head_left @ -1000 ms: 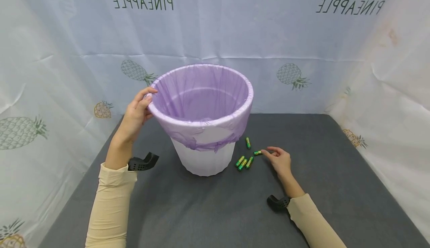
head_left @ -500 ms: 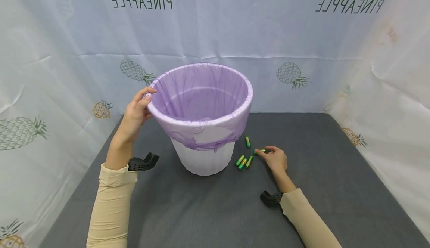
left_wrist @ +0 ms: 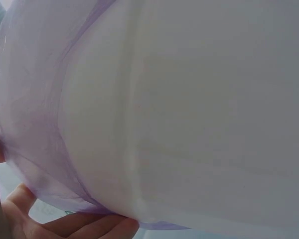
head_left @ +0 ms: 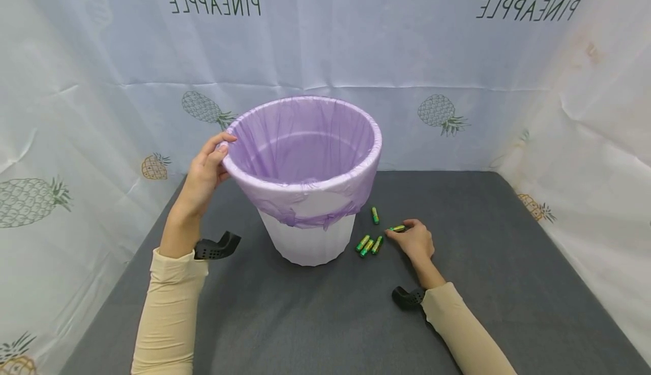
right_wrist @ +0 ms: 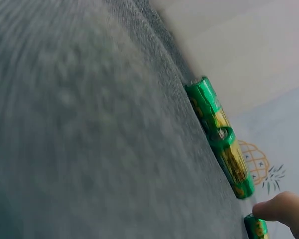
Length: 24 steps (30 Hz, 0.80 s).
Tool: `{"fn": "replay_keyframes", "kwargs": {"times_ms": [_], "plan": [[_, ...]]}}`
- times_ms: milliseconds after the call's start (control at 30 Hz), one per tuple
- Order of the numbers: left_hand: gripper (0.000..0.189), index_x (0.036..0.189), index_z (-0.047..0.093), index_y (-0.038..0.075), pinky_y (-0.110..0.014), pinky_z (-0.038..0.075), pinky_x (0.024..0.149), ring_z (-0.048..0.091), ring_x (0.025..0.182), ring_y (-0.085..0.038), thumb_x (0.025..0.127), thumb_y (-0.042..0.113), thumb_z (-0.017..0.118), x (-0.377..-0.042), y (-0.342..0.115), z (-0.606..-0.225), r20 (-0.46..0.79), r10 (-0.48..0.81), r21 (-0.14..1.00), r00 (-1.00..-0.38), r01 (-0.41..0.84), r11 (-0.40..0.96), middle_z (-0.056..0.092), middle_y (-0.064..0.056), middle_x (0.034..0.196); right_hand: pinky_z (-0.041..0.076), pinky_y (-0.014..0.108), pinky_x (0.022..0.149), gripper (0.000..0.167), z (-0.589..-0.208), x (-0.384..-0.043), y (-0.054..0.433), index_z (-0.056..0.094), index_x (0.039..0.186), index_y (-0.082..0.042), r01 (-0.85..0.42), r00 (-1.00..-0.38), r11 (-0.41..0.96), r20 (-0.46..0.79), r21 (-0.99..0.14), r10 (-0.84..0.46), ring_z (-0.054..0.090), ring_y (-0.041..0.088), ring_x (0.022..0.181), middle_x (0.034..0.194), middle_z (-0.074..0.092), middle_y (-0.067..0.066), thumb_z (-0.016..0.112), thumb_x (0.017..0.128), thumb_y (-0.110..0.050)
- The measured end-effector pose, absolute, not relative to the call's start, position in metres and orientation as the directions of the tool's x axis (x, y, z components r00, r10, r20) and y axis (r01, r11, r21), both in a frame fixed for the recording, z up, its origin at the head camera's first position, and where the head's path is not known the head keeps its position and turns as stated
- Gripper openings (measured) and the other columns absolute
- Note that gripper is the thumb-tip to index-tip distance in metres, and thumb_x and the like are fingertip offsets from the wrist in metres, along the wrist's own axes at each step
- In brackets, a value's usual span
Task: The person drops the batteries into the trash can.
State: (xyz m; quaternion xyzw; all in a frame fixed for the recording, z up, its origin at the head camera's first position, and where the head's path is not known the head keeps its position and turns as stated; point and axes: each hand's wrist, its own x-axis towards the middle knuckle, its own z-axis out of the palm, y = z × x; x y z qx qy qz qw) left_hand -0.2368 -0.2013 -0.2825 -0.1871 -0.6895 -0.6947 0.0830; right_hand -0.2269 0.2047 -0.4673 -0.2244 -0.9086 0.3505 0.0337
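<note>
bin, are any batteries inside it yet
No, the head view shows the bin's purple liner bare inside, while the batteries lie on the mat.

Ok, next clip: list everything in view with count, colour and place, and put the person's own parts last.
bin: one, white, standing on the mat left of centre.
liner: one, purple, inside the bin and folded over its rim.
batteries: five, green and yellow; three lie together by the bin's right foot, one a little behind them, one pinched in the right hand.
mat: one, dark grey, covering the table.
backdrop: pale blue sheet with pineapple prints and mirrored lettering, behind and on both sides.
wrist mounts: two, black, one at each wrist.
sleeves: two, beige.
left hand: holds the bin's left rim.
right hand: low on the mat, pinching one battery.
</note>
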Motion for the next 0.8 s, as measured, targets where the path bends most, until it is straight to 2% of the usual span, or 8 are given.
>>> {"fn": "replay_keyframes", "kwargs": {"times_ms": [200,433,633,800], "plan": [[0.021,0.116,0.053,0.026,-0.015,0.052,0.073,0.062,0.075,0.000,0.100,0.022,0.040,-0.235,-0.202,-0.283,0.372,0.134,0.928,-0.918,0.372,-0.032,0.056,0.008,0.083,0.046,0.029,0.057,0.059,-0.468,-0.227,0.213,0.059,0.124,-0.004,0.345,-0.920,0.657,-0.102,-0.670,0.378,0.064,0.027,0.078,0.102,0.070,0.018,0.077,0.078,-0.036],[0.022,0.116,0.053,0.026,-0.015,0.052,0.072,0.061,0.076,0.000,0.100,0.022,0.040,-0.234,-0.201,-0.282,0.372,0.129,0.928,-0.919,0.372,-0.024,0.055,0.008,0.084,0.042,0.023,0.055,0.054,-0.468,-0.229,0.221,0.061,0.124,0.000,0.254,-0.951,0.656,-0.061,-0.711,0.303,0.057,0.015,0.065,0.086,0.069,0.013,0.076,0.079,-0.028],[0.021,0.116,0.053,0.027,-0.015,0.052,0.073,0.062,0.076,0.000,0.100,0.024,0.040,-0.234,-0.201,-0.281,0.358,0.126,0.933,-0.925,0.360,-0.006,0.055,0.008,0.083,0.039,0.024,0.058,0.053,-0.468,-0.228,0.225,0.060,0.125,0.002,0.172,-0.971,0.631,-0.022,-0.756,0.238,0.047,0.010,0.058,0.068,0.060,0.002,0.075,0.080,-0.021],[0.021,0.116,0.053,0.028,-0.015,0.052,0.075,0.062,0.076,0.001,0.099,0.025,0.040,-0.235,-0.200,-0.281,0.353,0.127,0.935,-0.927,0.356,0.003,0.055,0.009,0.082,0.037,0.022,0.054,0.054,-0.467,-0.228,0.231,0.057,0.128,0.003,0.095,-0.987,0.586,0.001,-0.805,0.160,0.040,0.005,0.053,0.061,0.048,-0.009,0.074,0.081,-0.015]]}}
